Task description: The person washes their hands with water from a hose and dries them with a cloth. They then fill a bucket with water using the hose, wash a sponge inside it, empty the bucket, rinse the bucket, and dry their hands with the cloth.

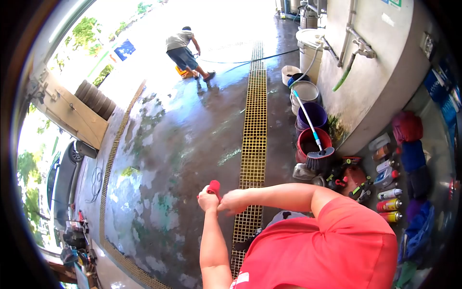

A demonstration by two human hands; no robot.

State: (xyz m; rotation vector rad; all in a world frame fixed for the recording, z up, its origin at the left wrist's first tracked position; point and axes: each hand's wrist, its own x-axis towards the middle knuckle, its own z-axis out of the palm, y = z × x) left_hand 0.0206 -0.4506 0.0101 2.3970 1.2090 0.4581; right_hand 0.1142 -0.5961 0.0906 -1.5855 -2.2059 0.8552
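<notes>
My left hand (208,200) is closed around a bunched red cloth (214,186), whose end sticks out above the fingers. Close against it, my right hand (234,201) is slightly blurred and its fingers are curled in at the lower part of the cloth. Both hands are held out in front of my body, over the wet floor (192,154) and beside a yellow drain grate (253,149).
To the right stand a red bucket (308,139) with a long-handled brush (310,120), a purple bucket (315,114) and a white drum (310,53). Spray cans (390,205) and cloths lie at far right. Ahead, a person (183,48) bends over, near a hose (274,57).
</notes>
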